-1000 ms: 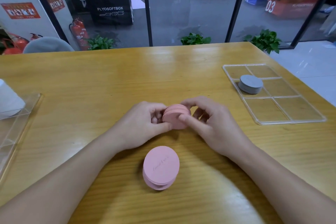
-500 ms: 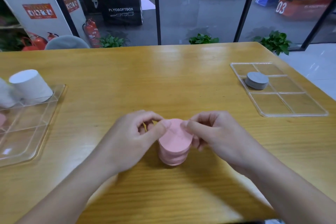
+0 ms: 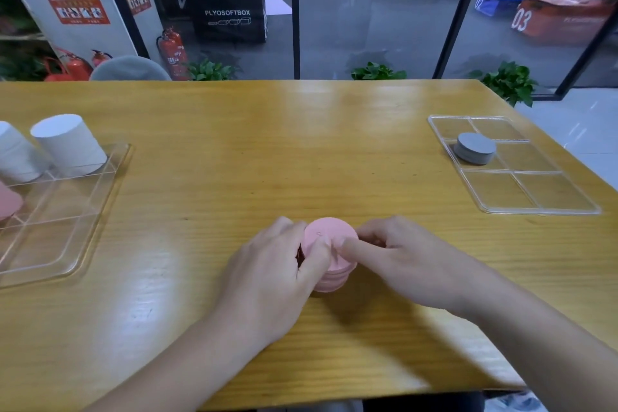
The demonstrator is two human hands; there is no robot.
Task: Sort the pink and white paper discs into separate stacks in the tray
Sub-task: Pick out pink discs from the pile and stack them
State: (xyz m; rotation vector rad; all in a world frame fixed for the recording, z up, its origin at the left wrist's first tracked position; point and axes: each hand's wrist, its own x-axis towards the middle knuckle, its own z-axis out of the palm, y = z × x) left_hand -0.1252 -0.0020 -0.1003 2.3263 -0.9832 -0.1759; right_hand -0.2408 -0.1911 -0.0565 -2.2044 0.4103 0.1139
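Note:
A stack of pink paper discs (image 3: 326, 234) stands on the wooden table (image 3: 254, 150), near its front edge. My left hand (image 3: 277, 264) grips the stack's left side, thumb across the top disc. My right hand (image 3: 394, 257) grips the right side, its thumb also lying on the top disc. At the far left sits a clear divided tray (image 3: 77, 217). It holds two tall white disc stacks (image 3: 70, 144) at its back and a pink stack (image 3: 8, 202) cut off by the frame edge.
A second clear divided tray (image 3: 541, 191) lies at the right with a low grey disc stack (image 3: 475, 148) in it. Beyond the table's far edge are a glass wall, potted plants and a grey chair back (image 3: 130, 68).
The pink discs held in both hands were set down onto the pink stack on the table, making one pile. The view has swung left, bringing the left tray into sight.

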